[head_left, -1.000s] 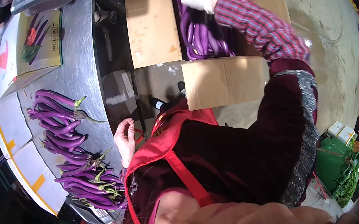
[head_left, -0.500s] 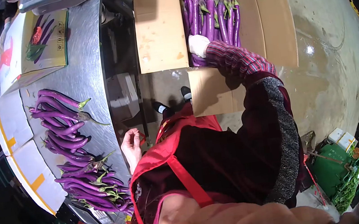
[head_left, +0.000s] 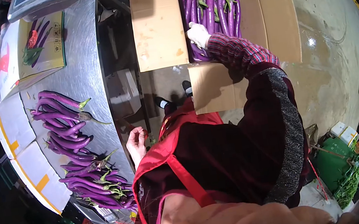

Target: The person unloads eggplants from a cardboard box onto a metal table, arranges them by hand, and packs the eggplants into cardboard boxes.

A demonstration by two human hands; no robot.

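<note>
Long purple eggplants (head_left: pixel 212 10) lie side by side in an open cardboard box (head_left: pixel 158 28) at the top centre. My right hand (head_left: pixel 199 35), in a white glove, rests on the eggplants near the box's left and near sides; its fingers are bent and partly hidden. My bare left hand (head_left: pixel 136 140) is beside the metal table's edge, near my red apron (head_left: pixel 164 152), with thumb and fingers pinched together on something I cannot make out. More eggplants (head_left: pixel 67 140) are piled on the metal table (head_left: pixel 84 56) at the left.
A printed carton (head_left: pixel 29 54) stands on the table's far left. White foam boxes (head_left: pixel 37 171) line the table's outer side. A grey tray (head_left: pixel 47 3) is at the top left. At the lower right stand a green bin (head_left: pixel 331 162) and leafy greens (head_left: pixel 351 184) on the floor.
My gloved right hand has come from the far part of the box to its near left corner, uncovering the stem ends of the eggplants. My left hand has shifted slightly right in view, still pinched.
</note>
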